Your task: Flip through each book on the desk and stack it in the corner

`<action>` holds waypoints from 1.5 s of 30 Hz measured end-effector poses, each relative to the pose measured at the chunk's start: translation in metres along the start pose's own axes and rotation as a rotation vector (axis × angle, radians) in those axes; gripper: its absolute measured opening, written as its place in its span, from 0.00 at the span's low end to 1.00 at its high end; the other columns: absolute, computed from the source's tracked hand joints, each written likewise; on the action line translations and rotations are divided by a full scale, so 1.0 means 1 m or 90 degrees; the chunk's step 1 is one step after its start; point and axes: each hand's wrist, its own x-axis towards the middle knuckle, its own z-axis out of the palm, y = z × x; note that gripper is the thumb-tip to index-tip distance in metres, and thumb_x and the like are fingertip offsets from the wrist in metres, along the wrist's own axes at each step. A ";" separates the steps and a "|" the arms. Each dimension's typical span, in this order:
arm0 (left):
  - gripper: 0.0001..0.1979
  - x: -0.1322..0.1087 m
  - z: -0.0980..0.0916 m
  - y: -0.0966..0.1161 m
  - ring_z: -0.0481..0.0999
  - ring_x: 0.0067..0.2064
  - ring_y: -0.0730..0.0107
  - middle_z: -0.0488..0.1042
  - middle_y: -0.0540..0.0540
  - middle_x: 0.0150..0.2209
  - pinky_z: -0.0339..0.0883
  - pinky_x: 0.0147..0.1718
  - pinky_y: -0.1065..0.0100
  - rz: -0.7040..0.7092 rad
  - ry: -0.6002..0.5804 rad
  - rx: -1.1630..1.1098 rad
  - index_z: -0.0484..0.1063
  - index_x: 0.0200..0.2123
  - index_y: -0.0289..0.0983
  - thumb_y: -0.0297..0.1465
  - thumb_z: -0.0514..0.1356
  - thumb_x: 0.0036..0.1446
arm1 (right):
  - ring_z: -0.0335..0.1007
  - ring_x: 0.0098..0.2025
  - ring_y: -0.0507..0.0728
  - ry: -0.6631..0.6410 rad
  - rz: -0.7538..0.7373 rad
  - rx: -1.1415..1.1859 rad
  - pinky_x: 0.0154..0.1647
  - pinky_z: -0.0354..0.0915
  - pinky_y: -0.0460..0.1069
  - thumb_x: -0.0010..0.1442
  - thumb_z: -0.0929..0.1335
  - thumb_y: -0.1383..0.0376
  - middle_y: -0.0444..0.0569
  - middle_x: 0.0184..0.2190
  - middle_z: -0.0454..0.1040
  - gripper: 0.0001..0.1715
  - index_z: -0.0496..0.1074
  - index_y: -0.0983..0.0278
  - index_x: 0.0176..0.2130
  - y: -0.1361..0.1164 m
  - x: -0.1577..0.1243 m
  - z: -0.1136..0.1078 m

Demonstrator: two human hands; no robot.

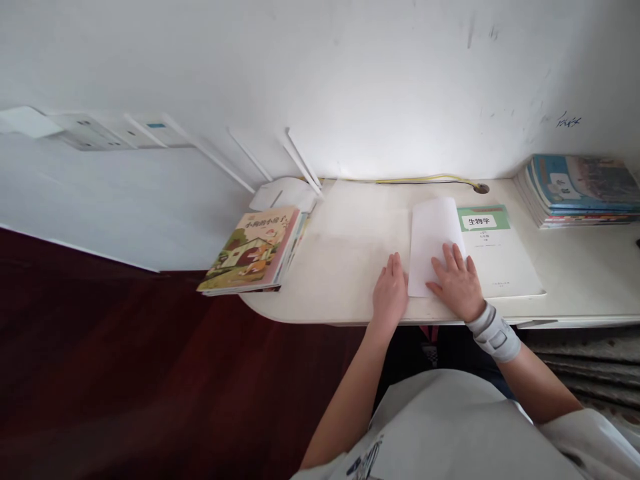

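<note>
A textbook [500, 263] with a green band across the top of its page lies on the white desk. Its left side is a blank white leaf [431, 230], folded over to the left. My right hand [456, 280] rests palm down on the leaf's lower right part, fingers spread, a grey wrist brace [496, 333] around the wrist. Just off the leaf's left edge is my left hand [391, 290], on the desk with its fingers stretched out and close together. Whether it touches the leaf I cannot tell. Neither hand grips anything.
A stack of picture books [250, 250] overhangs the desk's left end, in front of a white router [285, 193] with upright antennas. More books [580, 187] are piled at the back right. Cables [425, 179] run along the wall to a hole in the desk [481, 189].
</note>
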 end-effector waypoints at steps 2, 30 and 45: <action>0.26 -0.001 0.001 -0.002 0.62 0.61 0.55 0.61 0.30 0.60 0.62 0.55 0.53 -0.003 0.009 -0.015 0.47 0.63 0.28 0.28 0.43 0.63 | 0.45 0.65 0.70 0.001 0.011 -0.002 0.57 0.51 0.66 0.60 0.64 0.57 0.64 0.64 0.51 0.27 0.66 0.66 0.55 0.001 0.000 0.002; 0.24 -0.003 -0.004 -0.002 0.62 0.61 0.56 0.60 0.33 0.61 0.62 0.56 0.54 -0.045 -0.016 -0.071 0.55 0.61 0.31 0.30 0.46 0.62 | 0.36 0.67 0.69 -0.114 0.003 0.033 0.60 0.43 0.68 0.57 0.64 0.51 0.63 0.66 0.43 0.43 0.49 0.67 0.64 0.048 0.152 -0.006; 0.24 -0.002 -0.005 0.003 0.62 0.61 0.55 0.60 0.29 0.60 0.58 0.57 0.53 -0.023 -0.010 -0.014 0.58 0.58 0.28 0.36 0.47 0.63 | 0.53 0.58 0.68 -0.107 0.007 0.017 0.55 0.50 0.63 0.50 0.67 0.49 0.63 0.56 0.59 0.36 0.64 0.67 0.52 0.041 0.167 0.014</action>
